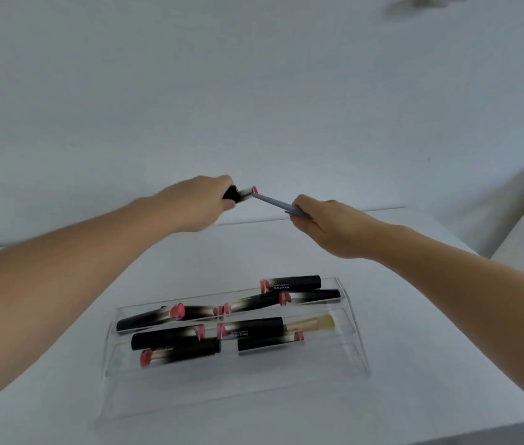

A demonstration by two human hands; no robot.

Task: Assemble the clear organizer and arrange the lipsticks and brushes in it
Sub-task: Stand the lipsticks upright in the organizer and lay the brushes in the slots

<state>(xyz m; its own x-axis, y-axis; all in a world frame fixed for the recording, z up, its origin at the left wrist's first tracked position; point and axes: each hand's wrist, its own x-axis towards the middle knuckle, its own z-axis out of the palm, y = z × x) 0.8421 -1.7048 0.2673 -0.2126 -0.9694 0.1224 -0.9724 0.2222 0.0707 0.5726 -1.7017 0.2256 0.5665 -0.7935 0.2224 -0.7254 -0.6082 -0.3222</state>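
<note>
The left hand [202,203] grips a lipstick [241,193], its pink end pointing right. The right hand [324,223] pinches a grey brush [273,203], its long axis slanting up-left until its tip meets the lipstick. Both are held at the far table edge, well behind the organizer [350,332]. It lies nearer the person, long side left to right, lipsticks already inside.

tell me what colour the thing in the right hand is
Grey-blue: a slim handle held in the right hand, seen in the head view.
</note>
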